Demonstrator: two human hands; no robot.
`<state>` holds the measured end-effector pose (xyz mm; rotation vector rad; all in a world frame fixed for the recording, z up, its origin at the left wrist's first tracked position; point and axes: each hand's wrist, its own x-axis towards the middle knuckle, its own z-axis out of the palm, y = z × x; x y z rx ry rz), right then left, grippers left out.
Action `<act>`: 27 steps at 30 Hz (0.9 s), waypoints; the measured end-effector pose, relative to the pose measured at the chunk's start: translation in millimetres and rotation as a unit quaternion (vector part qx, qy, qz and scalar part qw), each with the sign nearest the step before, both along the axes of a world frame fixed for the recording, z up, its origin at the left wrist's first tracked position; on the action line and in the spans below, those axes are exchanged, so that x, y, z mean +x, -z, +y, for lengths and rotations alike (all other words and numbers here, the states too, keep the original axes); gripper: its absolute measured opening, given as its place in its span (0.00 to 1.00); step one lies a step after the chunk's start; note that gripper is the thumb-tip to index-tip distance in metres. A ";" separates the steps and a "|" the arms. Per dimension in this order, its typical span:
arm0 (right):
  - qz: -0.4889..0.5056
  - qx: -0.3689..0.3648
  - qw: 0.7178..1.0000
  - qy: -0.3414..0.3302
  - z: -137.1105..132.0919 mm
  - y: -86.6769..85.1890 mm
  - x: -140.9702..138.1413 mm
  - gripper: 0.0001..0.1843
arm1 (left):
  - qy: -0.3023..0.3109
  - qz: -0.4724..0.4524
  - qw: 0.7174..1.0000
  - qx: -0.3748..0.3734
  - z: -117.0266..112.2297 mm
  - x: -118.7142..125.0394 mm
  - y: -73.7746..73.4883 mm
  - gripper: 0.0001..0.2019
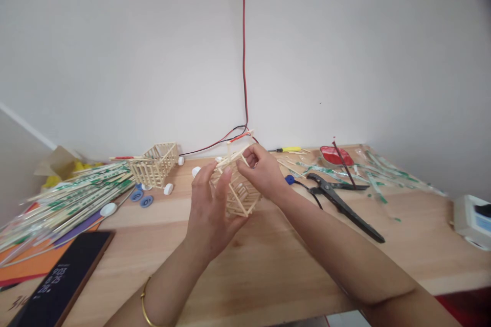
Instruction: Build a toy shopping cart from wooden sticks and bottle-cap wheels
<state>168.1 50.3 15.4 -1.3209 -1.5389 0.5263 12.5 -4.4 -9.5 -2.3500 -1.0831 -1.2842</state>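
Note:
A small cart built of thin wooden sticks (pixel 243 200) is held up tilted over the middle of the table, its red-wrapped handle bar (pixel 240 137) toward the wall. Around its left side my left hand (pixel 207 209) is closed, thumb and fingers gripping the frame. My right hand (pixel 263 168) pinches at the top edge of the cart near a stick; whether that stick is loose or fixed to the frame I cannot tell. A white wheel (pixel 196 170) shows just beyond my left fingers. Part of the frame is hidden by both hands.
Another stick cart (pixel 155 166) stands left, beside bundled wooden sticks (pixel 76 196) and blue bottle caps (pixel 146 201). A phone (pixel 65 278) lies in front. Rightward are black-handled cutters (pixel 345 207), a red-filled dish (pixel 336 156), plastic wrappers (pixel 391 168) and a yellow-handled tool (pixel 290 149).

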 end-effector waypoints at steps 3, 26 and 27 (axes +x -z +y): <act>-0.015 -0.002 1.000 -0.011 0.6 0.9 3.7 0.13 | 0.002 -0.004 1.000 0.001 1.3 -1.6 -0.3 0.46; -0.051 -0.003 0.999 0.000 1.4 0.2 5.2 0.10 | 0.010 0.013 1.000 0.006 -0.4 1.0 -0.8 0.44; -0.050 -0.005 0.999 -0.002 1.3 0.4 5.2 0.10 | 0.009 0.012 1.000 0.006 -0.4 1.1 -0.9 0.44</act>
